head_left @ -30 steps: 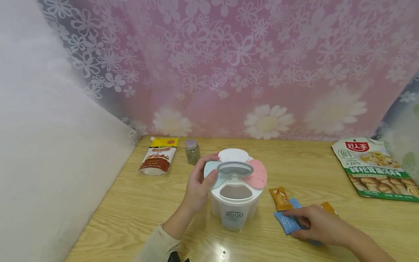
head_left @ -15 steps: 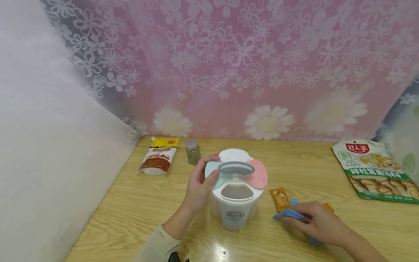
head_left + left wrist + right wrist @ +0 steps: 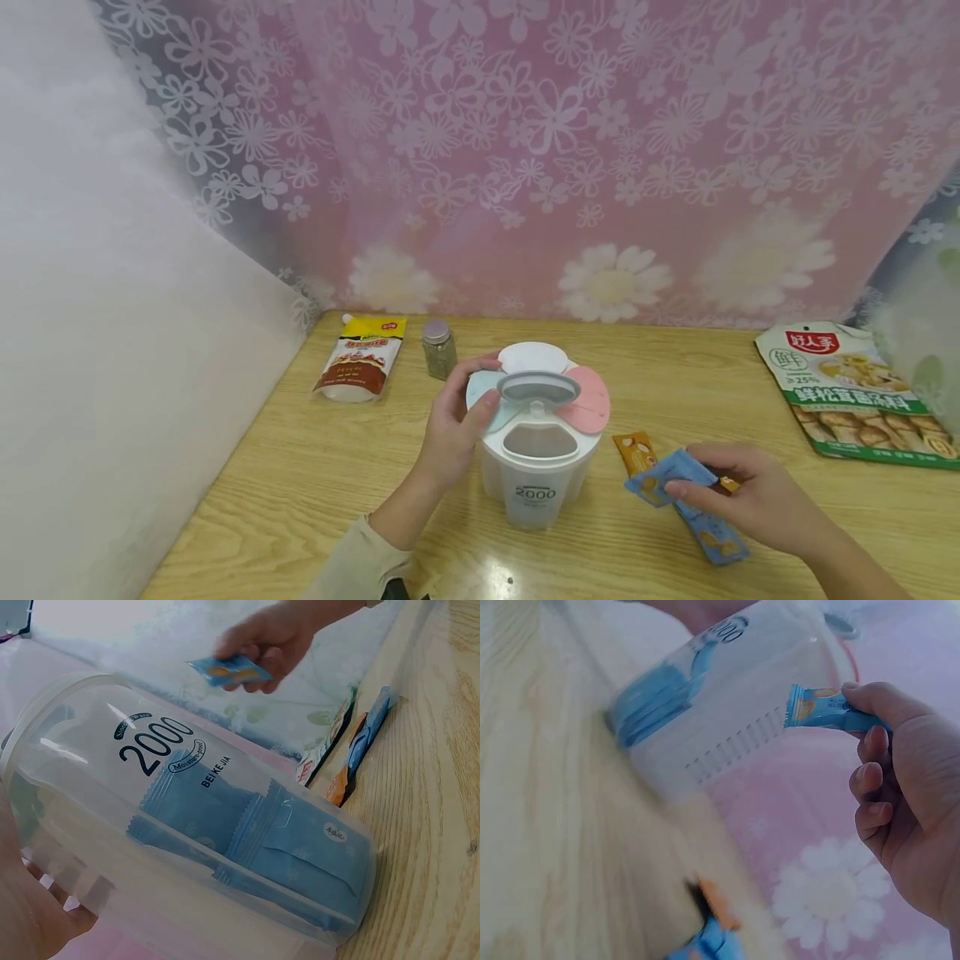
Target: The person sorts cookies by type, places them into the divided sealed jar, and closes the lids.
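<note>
Behind everything, floral cloth (image 3: pixel 525 167), pink with white blossoms, reaching down to the far edge of a wood-grain table (image 3: pixel 277 500). At centre, white tub (image 3: pixel 534 504), upright on the table; front opening (image 3: pixel 540 442) uncovered, grey flap (image 3: pixel 538 387) raised; white lid (image 3: pixel 532 358), blue lid (image 3: pixel 506 413) and pink lid (image 3: pixel 588 400) lying down. At far right, bag (image 3: pixel 855 392) with mushroom print, well apart from the tub. To the right of the tub, right hand (image 3: pixel 757 492), thumb and fingers in a narrow pinch on one blue packet (image 3: pixel 678 471), held above the table and short of the opening. At the tub's left side, left hand (image 3: pixel 457 421), thumb on the blue lid, fingers round the edge; by judgement, a steadying grip. At back left, pouch (image 3: pixel 360 358) with yellow top; just beside it, jar (image 3: pixel 439 350) with lilac cap.

Smallest, packets. Low inside the tub, visible through the wall near the 2000 label (image 3: pixel 157 746), at least two blue packets (image 3: pixel 300 847): filling, by judgement, partly done. Outside, besides the pinched one: another blue packet on the table, near an orange packet (image 3: pixel 636 450). Behind the right hand's fingers, one more orange patch, too hidden for certainty. Role of orange in the work: impossible to tell.
</note>
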### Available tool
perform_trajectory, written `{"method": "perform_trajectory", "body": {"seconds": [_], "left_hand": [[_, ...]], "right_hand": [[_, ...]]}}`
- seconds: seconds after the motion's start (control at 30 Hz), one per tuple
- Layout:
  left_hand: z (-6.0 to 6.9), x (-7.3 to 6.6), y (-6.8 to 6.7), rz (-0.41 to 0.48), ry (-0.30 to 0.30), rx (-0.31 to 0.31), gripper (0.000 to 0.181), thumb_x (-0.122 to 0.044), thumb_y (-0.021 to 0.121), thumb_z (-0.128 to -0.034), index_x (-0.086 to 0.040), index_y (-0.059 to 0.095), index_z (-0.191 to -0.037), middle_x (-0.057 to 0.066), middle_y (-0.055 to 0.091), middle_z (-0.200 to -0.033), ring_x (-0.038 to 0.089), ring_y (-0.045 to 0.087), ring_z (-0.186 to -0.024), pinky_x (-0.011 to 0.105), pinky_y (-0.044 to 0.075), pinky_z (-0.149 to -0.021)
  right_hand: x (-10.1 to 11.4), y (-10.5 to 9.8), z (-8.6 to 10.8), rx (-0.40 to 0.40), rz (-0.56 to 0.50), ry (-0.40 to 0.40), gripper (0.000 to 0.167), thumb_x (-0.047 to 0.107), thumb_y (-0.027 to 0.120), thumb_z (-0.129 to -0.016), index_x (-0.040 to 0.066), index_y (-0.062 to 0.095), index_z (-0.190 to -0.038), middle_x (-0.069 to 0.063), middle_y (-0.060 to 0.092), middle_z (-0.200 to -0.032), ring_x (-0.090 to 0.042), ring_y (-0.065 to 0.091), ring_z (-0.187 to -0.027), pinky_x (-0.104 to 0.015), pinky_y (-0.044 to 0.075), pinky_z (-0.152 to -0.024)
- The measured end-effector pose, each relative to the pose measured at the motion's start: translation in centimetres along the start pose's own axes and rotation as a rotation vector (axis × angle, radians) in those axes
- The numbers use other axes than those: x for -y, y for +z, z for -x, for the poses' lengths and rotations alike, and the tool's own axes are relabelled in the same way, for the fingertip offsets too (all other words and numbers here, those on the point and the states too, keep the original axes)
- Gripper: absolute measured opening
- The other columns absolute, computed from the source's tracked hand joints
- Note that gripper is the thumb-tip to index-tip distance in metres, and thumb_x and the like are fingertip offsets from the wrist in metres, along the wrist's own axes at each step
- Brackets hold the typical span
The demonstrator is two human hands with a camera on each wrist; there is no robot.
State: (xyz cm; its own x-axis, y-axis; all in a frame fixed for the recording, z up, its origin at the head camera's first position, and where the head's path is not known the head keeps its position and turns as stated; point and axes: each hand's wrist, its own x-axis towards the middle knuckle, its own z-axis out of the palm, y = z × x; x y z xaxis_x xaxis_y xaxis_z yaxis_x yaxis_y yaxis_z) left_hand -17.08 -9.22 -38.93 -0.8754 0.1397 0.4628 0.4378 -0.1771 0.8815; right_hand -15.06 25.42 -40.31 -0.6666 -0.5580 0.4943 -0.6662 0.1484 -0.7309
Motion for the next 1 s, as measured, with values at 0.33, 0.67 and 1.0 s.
{"method": "perform_trajectory", "body": {"seconds": [0.33,0.67,1.0], "left_hand": [[-0.2,0.1,0.2,0.000,0.007,0.003,0.038,-0.014,0.055,-0.0983,0.006,0.048,-0.130,0.023,0.046,-0.147,0.016,0.050,-0.131,0.023,0.047,-0.103],[-0.3,-0.2,0.2,-0.015,-0.001,0.001,0.038,-0.013,0.054,-0.0979,0.005,0.048,-0.131,0.023,0.046,-0.146,0.014,0.051,-0.128,0.022,0.048,-0.102],[0.0,0.1,0.0,-0.007,0.005,0.003,0.039,-0.017,0.056,-0.0987,0.005,0.048,-0.130,0.023,0.046,-0.148,0.016,0.049,-0.132,0.022,0.046,-0.104]], "right_hand": [[1.9,0.8,-2.5,-0.168,-0.406,-0.192,0.040,-0.033,0.045,-0.082,-0.006,0.064,-0.103,-0.003,0.046,-0.072,-0.011,0.032,-0.049,-0.026,0.027,-0.036],[4.7,2.7,-5.4,-0.211,-0.404,-0.233,0.030,-0.030,0.047,-0.084,-0.007,0.060,-0.097,-0.004,0.045,-0.072,-0.012,0.036,-0.052,-0.026,0.027,-0.039],[5.7,5.5,-7.3,-0.144,-0.350,-0.195,0.036,-0.028,0.047,-0.086,-0.003,0.062,-0.108,-0.005,0.052,-0.083,-0.013,0.040,-0.052,-0.025,0.034,-0.039]]}}
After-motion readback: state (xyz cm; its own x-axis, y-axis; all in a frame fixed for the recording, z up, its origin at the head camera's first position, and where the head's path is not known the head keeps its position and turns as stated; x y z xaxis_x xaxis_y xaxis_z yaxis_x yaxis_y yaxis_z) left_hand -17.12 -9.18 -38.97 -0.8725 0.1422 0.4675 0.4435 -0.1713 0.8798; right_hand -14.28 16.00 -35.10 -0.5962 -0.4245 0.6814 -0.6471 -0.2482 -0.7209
